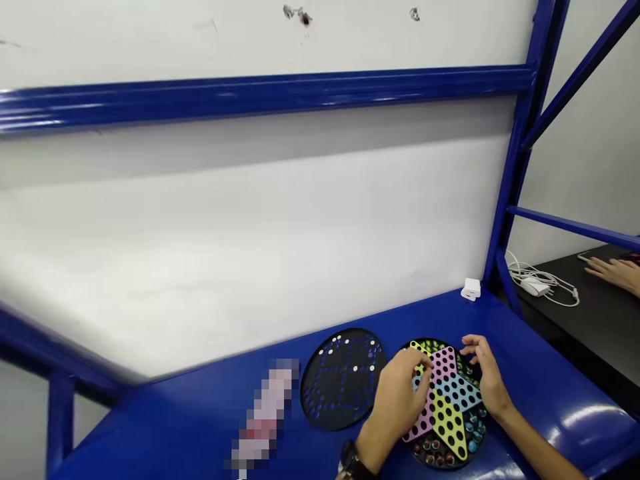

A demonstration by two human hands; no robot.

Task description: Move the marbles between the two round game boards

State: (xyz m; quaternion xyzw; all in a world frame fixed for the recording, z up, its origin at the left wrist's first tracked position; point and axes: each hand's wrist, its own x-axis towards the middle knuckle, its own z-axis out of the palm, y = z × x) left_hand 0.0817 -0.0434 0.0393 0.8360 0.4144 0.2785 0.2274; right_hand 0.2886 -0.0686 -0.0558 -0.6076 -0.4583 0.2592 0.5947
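Note:
A round Chinese checkers board (449, 427) with a coloured star of holes lies on the blue table, marbles sorted in its outer pockets. Red marbles (435, 453) sit at its near edge and blue marbles (474, 427) at its right. My left hand (400, 387), a dark watch on its wrist, is over the left part of the star. Its thumb and fingers come together; whatever may be between them is hidden. At the board's right rim is my right hand (487, 380), fingers loosely curved and apart from the thumb, nothing visible in them.
Left of the star board lies a black round board (327, 393) with several white pieces. A pixelated long item (265, 420) is farther left. A white adapter (471, 289) stands at the table's back corner. On a dark desk at right are a charger with cables (535, 287) and another person's hand (617, 272).

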